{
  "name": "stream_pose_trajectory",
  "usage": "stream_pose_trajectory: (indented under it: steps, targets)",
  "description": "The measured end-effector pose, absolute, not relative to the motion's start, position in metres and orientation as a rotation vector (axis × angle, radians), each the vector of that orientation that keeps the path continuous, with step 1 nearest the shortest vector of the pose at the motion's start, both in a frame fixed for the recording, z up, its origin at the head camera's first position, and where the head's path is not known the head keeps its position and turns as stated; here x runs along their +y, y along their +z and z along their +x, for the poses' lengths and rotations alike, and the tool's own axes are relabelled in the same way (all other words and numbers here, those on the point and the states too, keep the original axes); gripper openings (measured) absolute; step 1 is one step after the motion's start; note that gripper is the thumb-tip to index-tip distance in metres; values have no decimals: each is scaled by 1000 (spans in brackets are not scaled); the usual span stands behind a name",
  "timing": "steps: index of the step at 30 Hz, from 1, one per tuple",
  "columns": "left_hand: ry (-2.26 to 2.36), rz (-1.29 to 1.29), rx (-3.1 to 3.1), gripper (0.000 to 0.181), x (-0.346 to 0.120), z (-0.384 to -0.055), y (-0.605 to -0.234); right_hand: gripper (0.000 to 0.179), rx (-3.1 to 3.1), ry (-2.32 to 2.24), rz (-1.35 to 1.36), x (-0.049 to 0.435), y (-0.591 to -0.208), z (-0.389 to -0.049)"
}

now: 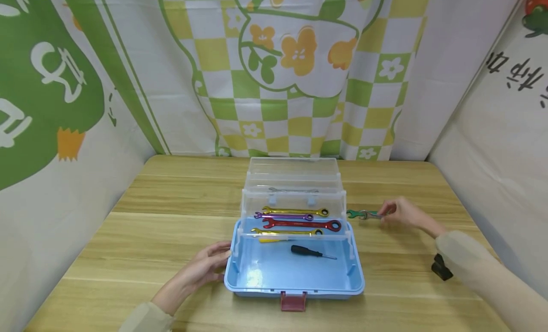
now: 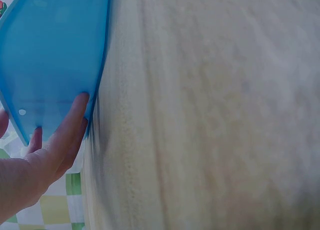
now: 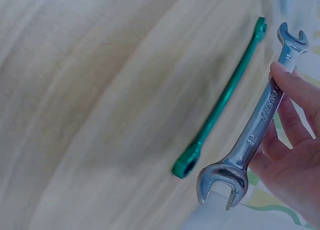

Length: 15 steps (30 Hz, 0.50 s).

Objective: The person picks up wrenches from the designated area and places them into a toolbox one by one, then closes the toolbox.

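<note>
My right hand [image 1: 398, 213] pinches a silver open-end wrench [image 3: 257, 122] between thumb and fingers, lifted off the tabletop to the right of the toolbox. Just beyond it a green wrench [image 3: 222, 100] lies on the wood. My left hand [image 1: 207, 265] rests against the left outer wall of a blue toolbox [image 1: 295, 290], fingers extended along the side in the left wrist view. The toolbox stands open with its clear trays [image 1: 295, 196] fanned out behind the base. Across the trays lie a red wrench [image 1: 299, 224], a purple wrench [image 1: 282, 217] and two yellow wrenches [image 1: 295, 211].
In the blue base lies a black-handled screwdriver [image 1: 308, 251]; a yellow-handled tool [image 1: 271, 240] is partly hidden under a tray. Another silver wrench [image 1: 293, 190] shows in the rear tray. A small black object [image 1: 442, 268] sits by the right sleeve. Printed curtains surround the wooden table [image 1: 141, 218].
</note>
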<state>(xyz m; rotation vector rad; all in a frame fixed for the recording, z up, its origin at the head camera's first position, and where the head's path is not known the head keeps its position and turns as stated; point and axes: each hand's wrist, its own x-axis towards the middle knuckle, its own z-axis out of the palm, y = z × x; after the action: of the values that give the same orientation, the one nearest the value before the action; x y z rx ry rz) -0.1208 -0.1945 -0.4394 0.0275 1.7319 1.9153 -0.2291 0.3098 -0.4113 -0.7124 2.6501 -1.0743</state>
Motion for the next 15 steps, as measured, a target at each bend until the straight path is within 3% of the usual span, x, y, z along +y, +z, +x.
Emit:
stream_pose_trajectory:
  steps: [15]
  targets:
    - [1909, 11, 1751, 63, -194, -121, -439, 10, 2712, -977, -682, 307, -381, -236]
